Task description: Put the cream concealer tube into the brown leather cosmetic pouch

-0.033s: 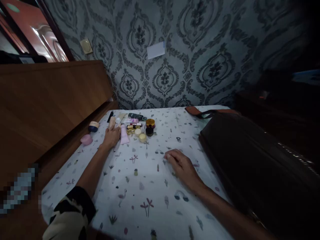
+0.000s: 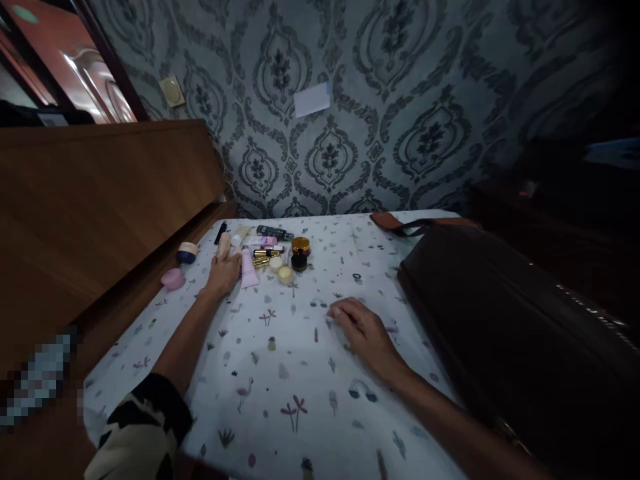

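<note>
The left hand [image 2: 225,274] rests at the left edge of a group of cosmetics on the cloth-covered surface [image 2: 300,360]; its fingers are bent and reach forward; a beige tube [image 2: 225,244] lies directly beyond them, its near end meeting the hand, its long axis running away from the person, roughly in line with the left forearm; whether the fingers grip it or merely touch it cannot be told, nor can their full opening be made out.

A pink tube [image 2: 249,270] lies just right of the left hand, wide end towards the person, its axis likewise running away; gold tubes [image 2: 261,262], a yellow pot [image 2: 285,275] and a gold-lidded jar [image 2: 301,245] lie farther right; a pink jar [image 2: 173,279] stands apart to the left.

The right hand [image 2: 361,328] rests nearer the person, well apart from the beige tube, between the group and a dark bag [image 2: 480,300]; its fingers are loosely curled, nothing visible in them; the left hand is plainly the nearer to both tubes.
</note>
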{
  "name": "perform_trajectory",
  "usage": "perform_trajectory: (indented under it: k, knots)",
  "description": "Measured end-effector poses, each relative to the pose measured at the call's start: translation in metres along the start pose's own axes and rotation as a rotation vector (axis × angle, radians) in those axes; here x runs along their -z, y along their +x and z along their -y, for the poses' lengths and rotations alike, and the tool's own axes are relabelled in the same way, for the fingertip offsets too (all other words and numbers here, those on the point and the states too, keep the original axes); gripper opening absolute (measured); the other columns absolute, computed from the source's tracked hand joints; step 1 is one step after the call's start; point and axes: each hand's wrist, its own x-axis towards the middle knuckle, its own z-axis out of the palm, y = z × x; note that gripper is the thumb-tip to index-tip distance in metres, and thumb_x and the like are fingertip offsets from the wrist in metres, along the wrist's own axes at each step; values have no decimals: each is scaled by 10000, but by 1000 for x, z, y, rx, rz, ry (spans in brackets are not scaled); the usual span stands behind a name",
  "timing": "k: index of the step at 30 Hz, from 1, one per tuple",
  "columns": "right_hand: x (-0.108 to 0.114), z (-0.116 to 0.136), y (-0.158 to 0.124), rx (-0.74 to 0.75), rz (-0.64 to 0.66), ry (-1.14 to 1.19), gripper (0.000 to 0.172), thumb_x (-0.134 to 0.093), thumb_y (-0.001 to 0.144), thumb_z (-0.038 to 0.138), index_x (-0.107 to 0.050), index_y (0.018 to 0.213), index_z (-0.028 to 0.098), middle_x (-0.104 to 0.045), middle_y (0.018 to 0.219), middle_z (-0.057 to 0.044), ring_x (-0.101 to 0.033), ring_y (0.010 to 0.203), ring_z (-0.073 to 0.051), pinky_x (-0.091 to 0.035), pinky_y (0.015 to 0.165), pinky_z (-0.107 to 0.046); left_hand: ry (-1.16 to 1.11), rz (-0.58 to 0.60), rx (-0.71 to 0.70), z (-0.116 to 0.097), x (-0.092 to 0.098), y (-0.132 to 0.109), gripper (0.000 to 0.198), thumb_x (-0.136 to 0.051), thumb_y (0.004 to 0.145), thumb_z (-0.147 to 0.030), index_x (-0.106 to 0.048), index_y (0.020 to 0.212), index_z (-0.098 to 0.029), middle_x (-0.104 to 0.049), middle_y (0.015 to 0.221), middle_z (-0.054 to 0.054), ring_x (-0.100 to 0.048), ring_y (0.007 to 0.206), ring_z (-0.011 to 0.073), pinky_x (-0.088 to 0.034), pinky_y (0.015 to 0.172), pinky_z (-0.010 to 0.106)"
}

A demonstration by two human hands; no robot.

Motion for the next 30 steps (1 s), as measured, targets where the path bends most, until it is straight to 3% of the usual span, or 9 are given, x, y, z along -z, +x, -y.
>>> perform_trajectory:
  k: [4, 8, 12, 16, 19, 22, 24, 27, 30]
  knots:
    - [-2, -2, 0, 11, -1, -1, 293, -445, 917, 376, -639, 759, 224, -668, 839, -71, -628, 812, -235, -488, 769, -372, 14, -3, -31, -5, 4, -9, 382, -319, 991, -242, -628, 1209, -186, -701, 1219, 139, -407, 1421, 280, -299, 1139, 501]
    - [-2, -2, 0, 12, -4, 1, 294, -441, 917, 376, -635, 759, 224, -662, 834, -72, -626, 806, -235, -486, 759, -370, 28, -2, -72, -13, 16, -23, 376, -343, 975, -242, -695, 1043, -128, -717, 1090, 197, -561, 1238, 308, -359, 1089, 455]
    - [-2, -1, 0, 6, 2, 6, 278, -453, 917, 359, -632, 753, 224, -666, 844, -72, -620, 811, -231, -482, 757, -361, -3, 6, -77, -21, 32, -45, 360, -394, 968, -307, -710, 878, -159, -726, 911, 151, -659, 955, 267, -466, 888, 376]
    - [-2, -2, -1, 20, 15, 10, 266, -456, 928, 336, -633, 768, 220, -670, 860, -70, -622, 827, -222, -481, 776, -353, -56, -5, -10, -23, 41, -60, 512, -289, 1017, -403, -675, 751, -199, -698, 747, 75, -638, 722, 204, -445, 681, 316]
    - [-2, -4, -1, 32, 21, 11, 263, -451, 940, 315, -638, 790, 207, -665, 876, -72, -627, 841, -216, -475, 788, -351, -82, -137, -24, -21, 37, -61, 442, -296, 1013, -361, -674, 869, -182, -702, 891, 106, -637, 903, 238, -472, 781, 336]
    - [-3, -8, -1, 41, 29, 11, 253, -453, 952, 283, -642, 806, 199, -657, 883, -72, -622, 859, -211, -465, 799, -349, -160, -238, -182, -16, 23, -59, 341, -340, 982, -304, -651, 1009, -168, -673, 1094, 147, -587, 1083, 270, -474, 966, 404]
    - [-5, -10, -1, 56, 26, 17, 240, -459, 954, 252, -634, 801, 195, -646, 874, -69, -611, 859, -205, -460, 800, -344, -238, -229, -243, -14, 15, -60, 338, -324, 975, -299, -625, 1054, -168, -651, 1166, 161, -572, 1127, 275, -460, 1034, 439]
    - [-8, -8, -3, 62, 9, 11, 218, -474, 936, 185, -604, 761, 193, -617, 831, -52, -588, 844, -192, -454, 795, -328, -310, -204, -218, -15, 10, -68, 368, -292, 969, -359, -579, 1098, -169, -645, 1182, 158, -567, 1166, 287, -453, 1061, 465]
    - [-9, -3, -3, 22, 0, -10, 209, -500, 920, 134, -562, 729, 193, -578, 815, -31, -568, 843, -169, -449, 796, -294, -258, -152, -213, -14, 12, -75, 324, -296, 946, -396, -550, 1072, -240, -665, 1152, 80, -566, 1183, 281, -459, 1045, 468]
